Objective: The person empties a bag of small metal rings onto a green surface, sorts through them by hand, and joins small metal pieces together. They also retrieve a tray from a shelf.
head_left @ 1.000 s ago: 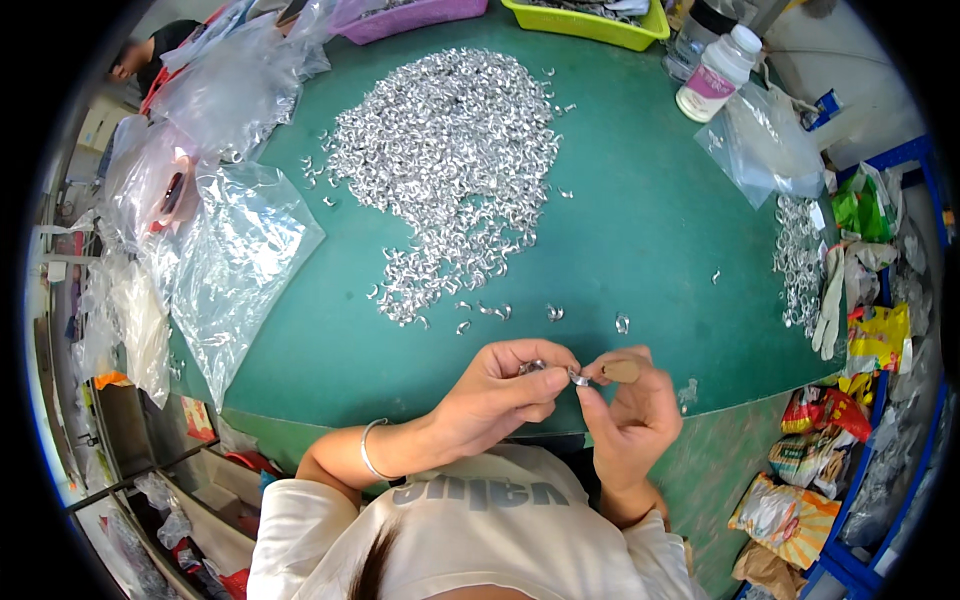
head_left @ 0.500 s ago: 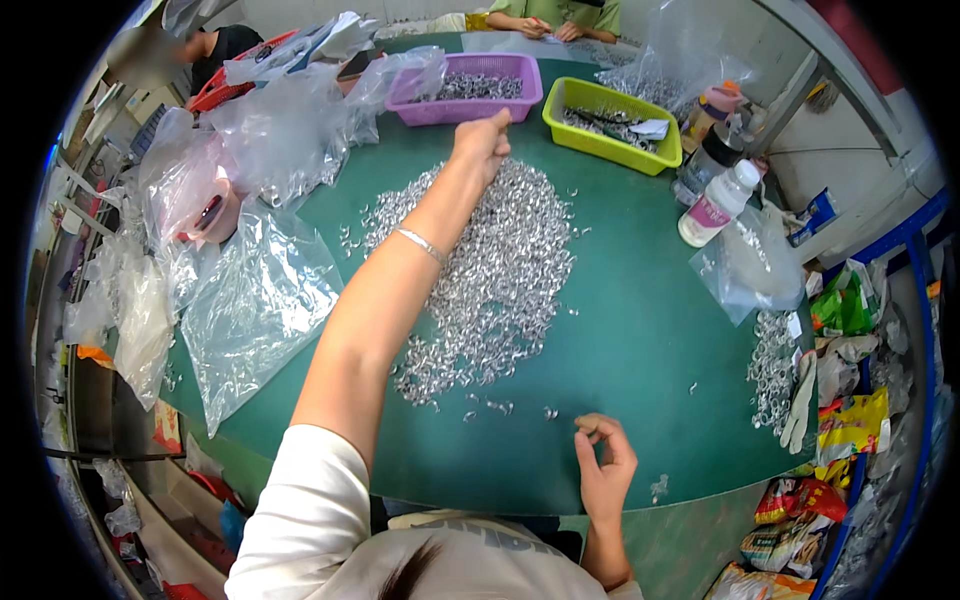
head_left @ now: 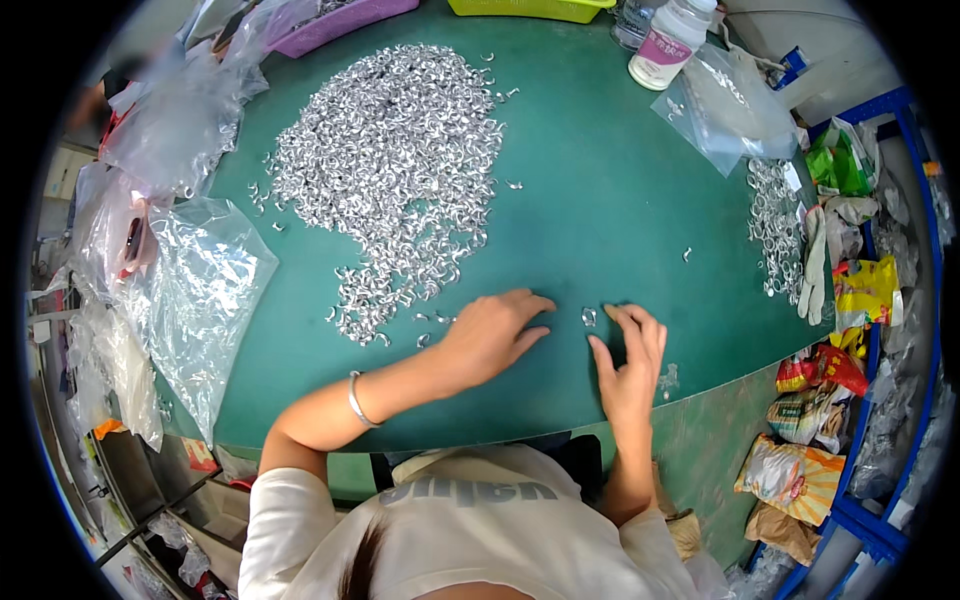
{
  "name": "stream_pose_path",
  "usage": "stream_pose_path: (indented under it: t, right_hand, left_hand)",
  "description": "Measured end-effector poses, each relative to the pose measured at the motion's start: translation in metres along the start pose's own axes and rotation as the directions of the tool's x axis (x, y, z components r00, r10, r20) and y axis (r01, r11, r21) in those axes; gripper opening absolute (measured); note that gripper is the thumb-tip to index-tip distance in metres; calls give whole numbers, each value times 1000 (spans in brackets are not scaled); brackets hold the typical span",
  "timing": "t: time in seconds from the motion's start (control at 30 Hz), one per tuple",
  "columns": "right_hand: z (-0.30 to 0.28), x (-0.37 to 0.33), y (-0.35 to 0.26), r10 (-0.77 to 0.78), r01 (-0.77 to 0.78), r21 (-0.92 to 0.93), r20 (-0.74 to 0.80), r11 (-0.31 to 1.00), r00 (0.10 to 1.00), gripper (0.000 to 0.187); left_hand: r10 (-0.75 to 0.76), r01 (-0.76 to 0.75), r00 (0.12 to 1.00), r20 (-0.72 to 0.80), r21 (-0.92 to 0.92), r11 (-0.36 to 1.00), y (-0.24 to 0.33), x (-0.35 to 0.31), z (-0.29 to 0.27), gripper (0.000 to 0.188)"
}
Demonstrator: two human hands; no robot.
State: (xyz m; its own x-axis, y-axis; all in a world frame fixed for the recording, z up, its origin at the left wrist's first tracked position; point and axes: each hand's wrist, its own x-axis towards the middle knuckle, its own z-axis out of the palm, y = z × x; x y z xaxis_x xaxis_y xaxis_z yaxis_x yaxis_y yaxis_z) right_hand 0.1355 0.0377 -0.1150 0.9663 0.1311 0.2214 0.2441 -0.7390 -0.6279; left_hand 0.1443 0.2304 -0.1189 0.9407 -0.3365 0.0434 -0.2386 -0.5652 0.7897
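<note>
Neither grip closed: left hand (head_left: 492, 336), right hand (head_left: 628, 352) flank curled metal clip (head_left: 588, 317).

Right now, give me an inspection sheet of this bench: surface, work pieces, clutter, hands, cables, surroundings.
Surface: green mat, round-edged, mostly bare at centre right.
Work pieces: big heap of small silver metal clips; one loose clip lies between the hands; a smaller pile of silver metal parts at the right edge.
Clutter: clear plastic bags on the left, another clear bag top right, white bottle, white glove.
Hands: left hand flat on the mat, empty; right hand resting beside the clip, fingers spread.
Cables: nothing seen.
Surroundings: purple tray, yellow-green tray, snack packets by a blue rack.
</note>
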Motion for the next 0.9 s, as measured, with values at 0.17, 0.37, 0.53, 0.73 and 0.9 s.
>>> stream_pose_path:
  t: [0.17, 0.37, 0.53, 0.73, 0.9]
  right_hand:
    - [16, 1, 9, -54, 50, -77, -40, 996, 998, 18]
    - [15, -1, 12, 14, -1, 111, -122, 994, 992, 12]
    - [10, -2, 9, 208, -159, 335, -116, 929, 971, 14]
    - [14, 1, 2, 178, -116, 416, -113, 902, 977, 14]
    - [19, 2, -4, 87, -17, 394, -162, 919, 983, 14]
  left_hand:
    - [-16, 20, 999, -41, 90, 996, 18, 5, 16, 28]
    - [31, -28, 999, -20, 147, 989, 15, 17, 32, 17]
    - [6, 6, 995, -97, 120, 993, 16, 9, 25, 14]
    - [-75, 75, 995, -71, 1, 997, 30, 0, 22, 14]
    - [3, 15, 994, -110, 159, 987, 15, -1, 32, 20]
